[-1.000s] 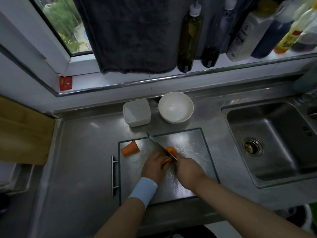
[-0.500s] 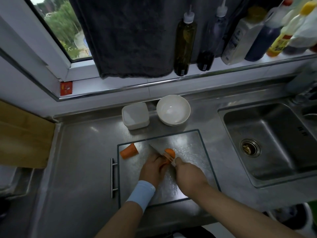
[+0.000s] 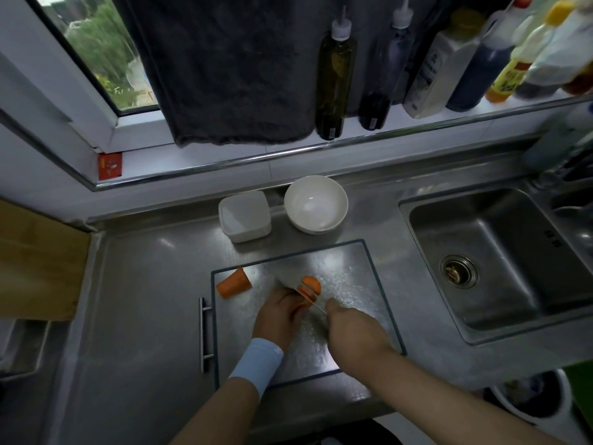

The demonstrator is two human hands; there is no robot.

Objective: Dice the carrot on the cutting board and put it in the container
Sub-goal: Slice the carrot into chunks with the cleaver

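On the steel cutting board [image 3: 349, 277] lies a carrot piece [image 3: 310, 285] under a knife [image 3: 300, 292]. My left hand [image 3: 280, 316] grips that piece from the near side, fingers curled on it. Gripping the knife handle, my right hand [image 3: 353, 332] has the blade cutting down through the carrot, with a slice showing beyond the blade. A second carrot chunk [image 3: 233, 283] rests at the board's far left corner. The white square container [image 3: 245, 216] stands behind the board, with nothing visible inside.
A white bowl [image 3: 316, 203] sits right of the container. The sink [image 3: 500, 258] opens to the right of the board. Several bottles [image 3: 335, 75] line the window ledge, and a dark towel [image 3: 224, 65] hangs there. A wooden board [image 3: 35, 264] leans at far left.
The knife blade has come down from a raised slant into the carrot piece. Both hands stayed in place on the board; the camera shifted slightly.
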